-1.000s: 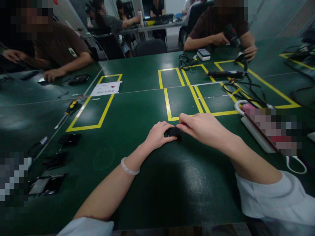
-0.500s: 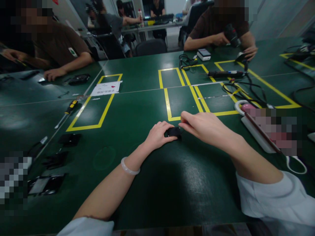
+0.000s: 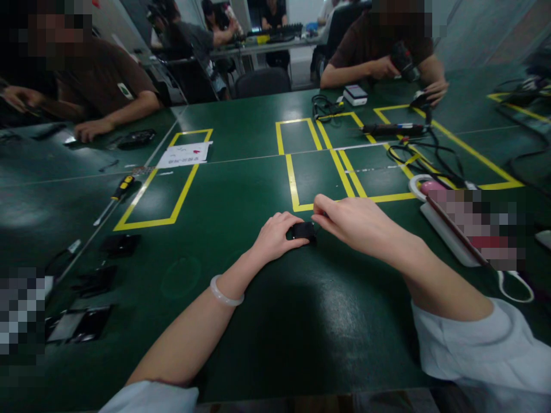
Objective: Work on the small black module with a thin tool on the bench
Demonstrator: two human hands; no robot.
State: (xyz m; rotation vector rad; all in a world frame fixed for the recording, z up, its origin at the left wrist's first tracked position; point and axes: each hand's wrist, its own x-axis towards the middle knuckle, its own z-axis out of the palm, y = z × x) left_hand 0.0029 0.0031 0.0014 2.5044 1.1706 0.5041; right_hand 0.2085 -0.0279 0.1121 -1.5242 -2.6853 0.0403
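Fingers (image 3: 295, 219) and thumb of the left hand (image 3: 273, 236) curve closed around a small black block-shaped part (image 3: 303, 230), gripping it by its far and near sides against the dark green, glossy desk (image 3: 241, 178). The right hand (image 3: 353, 221) sits at the part's right end with fingers curled in and thumb drawn close to the forefinger; whether anything thin is pinched between them, or whether they touch the part, I cannot tell. A pale, translucent bracelet (image 3: 224, 291) rings the left wrist. Just beyond the right hand runs a rectangle outlined in yellow tape (image 3: 295, 192). Well to the left lie a yellow-and-black-handled screwdriver (image 3: 124, 186) and, nearer the person, a row of three dark pieces (image 3: 119, 245), their details blurred. A white paper sheet (image 3: 183, 156) with dark writing rests across another taped outline. At the right is a partly pixelated pink item (image 3: 431, 188) with a white strap loop (image 3: 501, 287). Across the desk, a co-worker holds a red-and-black power drill (image 3: 403, 61).
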